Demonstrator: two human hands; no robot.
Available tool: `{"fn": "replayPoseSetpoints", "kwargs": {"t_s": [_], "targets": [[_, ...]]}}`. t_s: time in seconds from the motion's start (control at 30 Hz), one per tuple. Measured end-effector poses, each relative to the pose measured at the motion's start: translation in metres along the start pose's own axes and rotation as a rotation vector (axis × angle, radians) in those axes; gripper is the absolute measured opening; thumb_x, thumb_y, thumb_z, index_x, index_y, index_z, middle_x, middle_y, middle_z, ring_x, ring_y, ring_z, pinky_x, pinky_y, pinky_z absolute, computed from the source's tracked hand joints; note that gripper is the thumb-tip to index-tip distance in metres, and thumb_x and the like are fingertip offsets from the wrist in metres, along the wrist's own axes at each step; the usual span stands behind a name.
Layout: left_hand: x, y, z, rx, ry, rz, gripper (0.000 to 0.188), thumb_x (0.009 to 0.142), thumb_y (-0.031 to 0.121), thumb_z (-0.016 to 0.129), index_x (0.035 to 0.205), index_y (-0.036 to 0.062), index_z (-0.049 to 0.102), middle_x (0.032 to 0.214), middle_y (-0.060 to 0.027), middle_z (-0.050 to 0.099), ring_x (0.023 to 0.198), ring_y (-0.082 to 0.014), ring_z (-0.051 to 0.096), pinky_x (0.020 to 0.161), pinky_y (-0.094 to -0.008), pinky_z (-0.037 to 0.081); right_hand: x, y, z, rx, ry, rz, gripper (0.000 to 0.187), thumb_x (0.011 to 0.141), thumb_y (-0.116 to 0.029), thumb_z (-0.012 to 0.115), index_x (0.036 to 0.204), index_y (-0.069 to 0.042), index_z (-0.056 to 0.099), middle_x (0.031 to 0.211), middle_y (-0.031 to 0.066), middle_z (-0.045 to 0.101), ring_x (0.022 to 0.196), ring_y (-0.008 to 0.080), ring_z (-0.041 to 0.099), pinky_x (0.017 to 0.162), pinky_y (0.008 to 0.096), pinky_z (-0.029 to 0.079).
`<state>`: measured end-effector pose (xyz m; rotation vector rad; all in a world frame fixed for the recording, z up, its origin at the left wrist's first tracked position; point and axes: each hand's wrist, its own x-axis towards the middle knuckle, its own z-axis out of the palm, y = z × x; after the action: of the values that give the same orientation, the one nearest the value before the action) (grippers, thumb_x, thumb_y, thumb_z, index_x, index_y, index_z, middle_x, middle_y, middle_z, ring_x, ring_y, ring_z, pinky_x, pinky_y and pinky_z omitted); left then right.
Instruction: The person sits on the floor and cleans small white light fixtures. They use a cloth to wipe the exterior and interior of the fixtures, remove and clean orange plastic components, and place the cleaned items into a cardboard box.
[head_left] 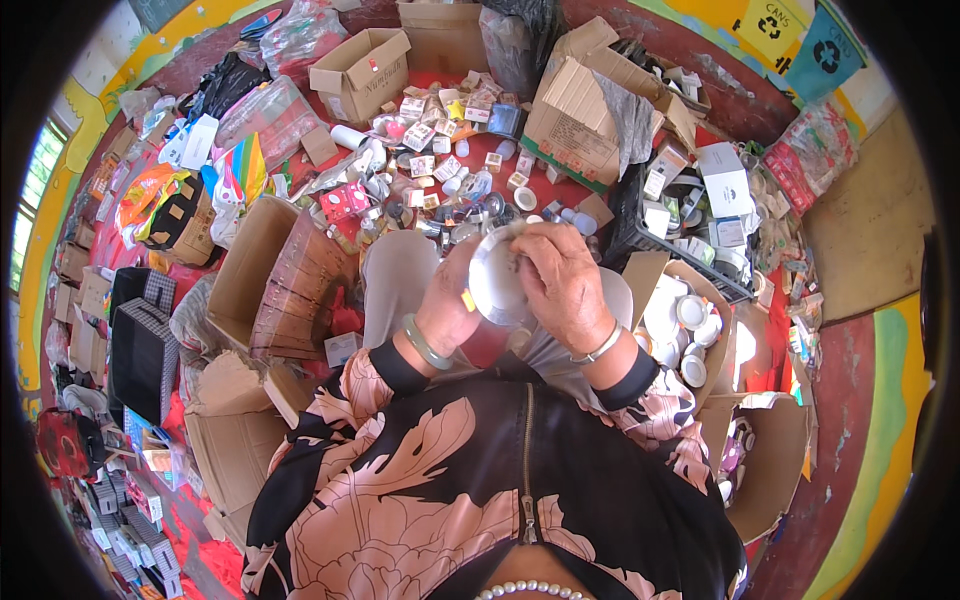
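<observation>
Holds a round whitish disc (492, 284) between the knees (393, 280); clasps its left edge in the left hand (449, 298), fingertips mostly hidden; clamps its upper right with the right hand (567, 282), fingers bunched.

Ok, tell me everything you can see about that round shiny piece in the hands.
The round piece is whitish-silver and glossy, with a curved rim; metal or plastic, I can't tell which. Its face is turned up toward the camera, and no writing is readable on it. It's held up between the knees, with the left hand at its left edge and the right hand touching its upper right.
</observation>
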<state>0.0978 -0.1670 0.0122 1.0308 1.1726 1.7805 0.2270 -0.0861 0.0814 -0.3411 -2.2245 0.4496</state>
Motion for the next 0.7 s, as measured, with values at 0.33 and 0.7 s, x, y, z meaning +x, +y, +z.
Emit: {"fn": "replayPoseSetpoints", "kwargs": {"t_s": [0.33, 0.7], "targets": [[0.001, -0.003, 0.000, -0.746, -0.123, -0.162, 0.037, 0.092, 0.014, 0.049, 0.126, 0.0032, 0.042, 0.116, -0.0072, 0.052, 0.103, -0.0150, 0.053, 0.087, -0.0298, 0.045, 0.005, -0.003, 0.001, 0.009, 0.072, 0.030, 0.022, 0.068, 0.003, 0.060, 0.089, -0.004, 0.058, 0.089, 0.0127, 0.058, 0.084, 0.0327, 0.056, 0.073, 0.0378, 0.048], [0.004, -0.016, -0.007, 0.221, -0.005, 0.111, 0.039, 0.078, 0.008, 0.063, 0.114, 0.0024, 0.048, 0.107, -0.0118, 0.056, 0.096, -0.0266, 0.056, 0.081, -0.0335, 0.045, 0.004, -0.004, 0.002, 0.005, 0.047, 0.005, 0.027, 0.068, 0.005, 0.060, 0.093, -0.004, 0.058, 0.091, 0.0124, 0.059, 0.084, 0.0308, 0.057, 0.073, 0.0376, 0.048]]}}
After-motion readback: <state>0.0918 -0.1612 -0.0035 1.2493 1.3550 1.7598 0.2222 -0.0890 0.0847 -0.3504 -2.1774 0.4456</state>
